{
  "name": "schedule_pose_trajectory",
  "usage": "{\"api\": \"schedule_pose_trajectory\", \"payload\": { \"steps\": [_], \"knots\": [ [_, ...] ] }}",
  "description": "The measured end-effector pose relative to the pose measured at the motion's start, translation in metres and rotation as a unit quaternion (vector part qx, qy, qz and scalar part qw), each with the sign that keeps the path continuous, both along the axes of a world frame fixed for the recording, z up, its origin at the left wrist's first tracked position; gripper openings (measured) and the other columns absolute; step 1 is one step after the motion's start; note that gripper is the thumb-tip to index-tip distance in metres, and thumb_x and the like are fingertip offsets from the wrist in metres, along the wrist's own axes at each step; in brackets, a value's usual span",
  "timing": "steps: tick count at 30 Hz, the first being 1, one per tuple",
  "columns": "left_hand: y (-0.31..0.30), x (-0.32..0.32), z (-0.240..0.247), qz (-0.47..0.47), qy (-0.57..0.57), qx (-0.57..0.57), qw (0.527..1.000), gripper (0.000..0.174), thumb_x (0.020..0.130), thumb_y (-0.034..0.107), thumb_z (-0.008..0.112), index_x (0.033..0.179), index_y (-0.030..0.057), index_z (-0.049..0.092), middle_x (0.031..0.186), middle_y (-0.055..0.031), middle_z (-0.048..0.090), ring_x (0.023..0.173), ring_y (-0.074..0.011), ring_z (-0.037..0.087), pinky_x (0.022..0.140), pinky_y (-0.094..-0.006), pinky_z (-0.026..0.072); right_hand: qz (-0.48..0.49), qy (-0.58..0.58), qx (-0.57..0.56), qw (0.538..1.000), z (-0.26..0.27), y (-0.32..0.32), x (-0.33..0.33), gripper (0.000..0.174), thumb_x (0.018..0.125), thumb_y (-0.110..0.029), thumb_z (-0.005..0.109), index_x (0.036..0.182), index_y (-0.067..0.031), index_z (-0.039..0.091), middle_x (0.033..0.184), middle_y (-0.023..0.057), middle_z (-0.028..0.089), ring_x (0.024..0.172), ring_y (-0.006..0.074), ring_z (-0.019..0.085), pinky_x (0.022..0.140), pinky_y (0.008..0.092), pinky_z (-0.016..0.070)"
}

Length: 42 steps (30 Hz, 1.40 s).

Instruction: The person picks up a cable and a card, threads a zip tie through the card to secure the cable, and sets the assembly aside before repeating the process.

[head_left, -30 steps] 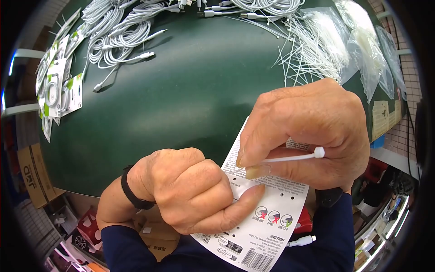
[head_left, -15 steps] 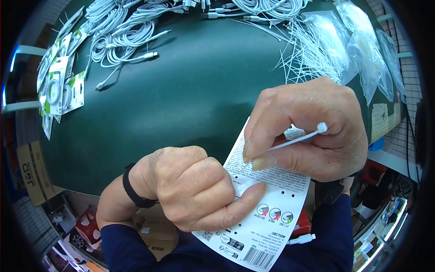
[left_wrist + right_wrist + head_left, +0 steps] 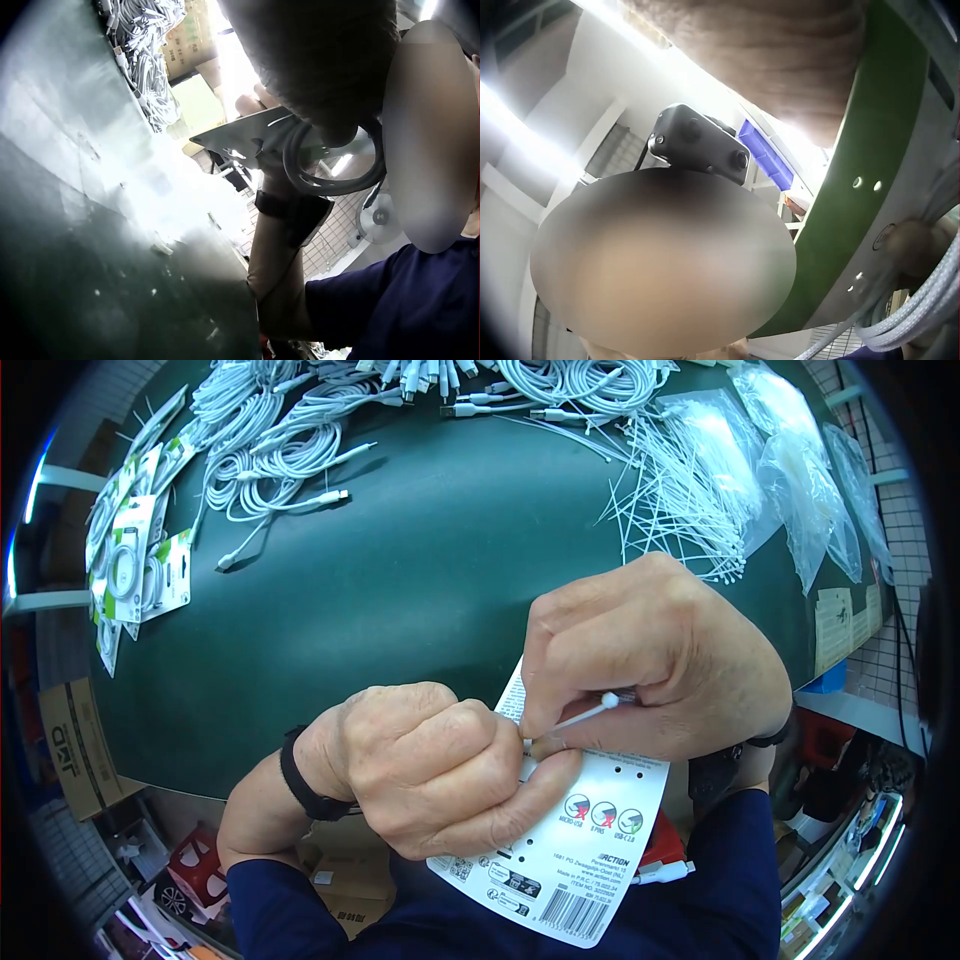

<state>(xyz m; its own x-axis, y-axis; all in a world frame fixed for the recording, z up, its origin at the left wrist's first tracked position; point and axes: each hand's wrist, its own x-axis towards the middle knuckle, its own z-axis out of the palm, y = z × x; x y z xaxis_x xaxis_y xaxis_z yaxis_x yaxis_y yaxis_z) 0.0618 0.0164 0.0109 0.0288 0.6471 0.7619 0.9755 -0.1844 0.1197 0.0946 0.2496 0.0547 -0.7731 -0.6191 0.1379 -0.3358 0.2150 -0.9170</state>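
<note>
Op: Grip check?

Eng: Your left hand [image 3: 420, 760] is curled tight round the left edge of the card [image 3: 590, 830], with the thumb flat on its printed back. Your right hand [image 3: 650, 660] pinches a white zip tie [image 3: 580, 713] between thumb and forefinger, the other fingers folded in. The card sits in the air between both hands, over the near edge of the green table [image 3: 420, 560]. The tie tip is right at the card, by your left thumb tip.

Op: How to do it clean?

Eng: Looks like you're threading the tie through a punched hole. My take: pinch close to the tip so it doesn't bow, and go in square to the card. Put your thumb beside the hole, not on it. A coiled cable [image 3: 330, 165] sits behind the card under your left fingers. I'd press it flat so the tie goes round it.

Op: Anything in the way?

Eng: Your right knuckles hide the hole in the head view, so can't tell if the tip is in. A plug [image 3: 665, 873] dangles below the card's lower right corner and could snag. The rest is well beyond the card:
- loose ties [image 3: 680, 480] and bagged ties [image 3: 800, 480], up right
- loose cables [image 3: 290, 440], up left
- finished packs [image 3: 130, 560], far left
</note>
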Motion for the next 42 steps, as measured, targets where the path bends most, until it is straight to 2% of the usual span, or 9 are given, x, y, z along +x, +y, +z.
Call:
{"api": "schedule_pose_trajectory", "payload": {
  "steps": [7, 10, 11, 14, 16, 18, 22, 29, 42],
  "knots": [
    [-0.002, -0.012, 0.005, -0.011, -0.057, -0.023, 0.998, 0.037, 0.069, 0.013, 0.083, 0.103, -0.0001, 0.078, 0.08, -0.0015, 0.063, 0.063, -0.0101, 0.058, 0.048, -0.025, 0.0428, -0.084, -0.04, -0.012, 0.996, 0.009, 0.001, -0.002, 0.023, 0.086, -0.003, 0.083, 0.107, -0.0031, 0.075, 0.091, 0.004, 0.073, 0.077, 0.0093, 0.071, 0.064, 0.0241, 0.0544],
    [-0.005, -0.023, -0.008, 0.035, -0.169, 0.005, 0.985, 0.037, 0.08, 0.011, 0.083, 0.114, 0.0002, 0.075, 0.085, -0.0035, 0.066, 0.062, -0.0131, 0.06, 0.048, -0.0254, 0.0448, -0.331, 0.082, -0.228, 0.912, -0.006, -0.001, -0.008, 0.024, 0.093, -0.002, 0.078, 0.115, -0.0013, 0.069, 0.098, 0.0047, 0.072, 0.079, 0.0071, 0.067, 0.068, 0.0227, 0.0528],
    [-0.008, -0.021, -0.018, 0.037, -0.163, 0.007, 0.986, 0.037, 0.08, 0.011, 0.083, 0.114, 0.0002, 0.075, 0.085, -0.0035, 0.066, 0.062, -0.0131, 0.06, 0.048, -0.0254, 0.0448, -0.327, 0.087, -0.228, 0.913, -0.008, 0.0, -0.008, 0.024, 0.093, -0.002, 0.078, 0.115, -0.0013, 0.069, 0.098, 0.0047, 0.072, 0.079, 0.0071, 0.067, 0.068, 0.0227, 0.0528],
    [-0.021, -0.006, -0.049, 0.256, -0.345, -0.007, 0.903, 0.031, 0.095, 0.011, 0.077, 0.123, 0.0015, 0.068, 0.09, -0.004, 0.069, 0.061, -0.0138, 0.061, 0.049, -0.0275, 0.0478, -0.391, 0.188, -0.229, 0.871, -0.013, 0.007, -0.005, 0.025, 0.095, 0.0, 0.075, 0.118, -0.0022, 0.067, 0.105, 0.0057, 0.071, 0.078, 0.0098, 0.064, 0.071, 0.0232, 0.0523],
    [-0.005, -0.013, -0.029, 0.223, -0.466, 0.069, 0.854, 0.029, 0.098, 0.013, 0.074, 0.124, 0.0019, 0.066, 0.092, -0.0039, 0.069, 0.062, -0.0131, 0.061, 0.049, -0.027, 0.0481, -0.356, 0.264, -0.206, 0.873, -0.017, -0.001, -0.008, 0.019, 0.094, 0.002, 0.076, 0.111, -0.0015, 0.07, 0.1, 0.0071, 0.072, 0.078, 0.0116, 0.065, 0.068, 0.0241, 0.0527],
    [0.015, -0.021, -0.008, 0.121, -0.681, 0.2, 0.694, 0.025, 0.103, 0.015, 0.069, 0.124, 0.0026, 0.062, 0.096, -0.0037, 0.069, 0.065, -0.0117, 0.063, 0.05, -0.0261, 0.0486, -0.292, 0.356, -0.119, 0.88, -0.015, -0.01, -0.007, 0.017, 0.089, 0.004, 0.078, 0.104, -0.0028, 0.073, 0.094, 0.0074, 0.072, 0.077, 0.0157, 0.065, 0.067, 0.0267, 0.0515],
    [0.027, -0.029, -0.006, 0.114, -0.71, 0.25, 0.648, 0.02, 0.103, 0.015, 0.068, 0.119, 0.0035, 0.062, 0.101, -0.0034, 0.068, 0.068, -0.0075, 0.062, 0.048, -0.0235, 0.0466, -0.242, 0.441, 0.044, 0.863, -0.026, -0.032, -0.004, 0.024, 0.078, 0.001, 0.084, 0.099, -0.0091, 0.078, 0.087, 0.0035, 0.069, 0.075, 0.0192, 0.061, 0.066, 0.0311, 0.0465],
    [0.038, -0.02, -0.008, 0.119, -0.688, 0.274, 0.661, 0.022, 0.102, 0.014, 0.069, 0.12, 0.0022, 0.061, 0.103, -0.0033, 0.067, 0.08, -0.007, 0.062, 0.057, -0.0229, 0.049, -0.275, 0.524, 0.178, 0.786, -0.029, -0.041, -0.004, 0.029, 0.072, -0.011, 0.085, 0.101, -0.0118, 0.078, 0.088, -0.0023, 0.069, 0.072, 0.0179, 0.059, 0.063, 0.0329, 0.0425],
    [0.04, -0.029, -0.028, 0.114, -0.673, 0.292, 0.67, 0.023, 0.101, 0.011, 0.069, 0.119, -0.0002, 0.062, 0.105, -0.0054, 0.068, 0.093, -0.0119, 0.063, 0.078, -0.0299, 0.0538, -0.245, 0.506, 0.154, 0.812, -0.044, -0.049, -0.008, 0.019, 0.077, -0.005, 0.081, 0.094, -0.0074, 0.074, 0.09, 0.0027, 0.069, 0.073, 0.0204, 0.062, 0.064, 0.0352, 0.0461]
  ]
}}
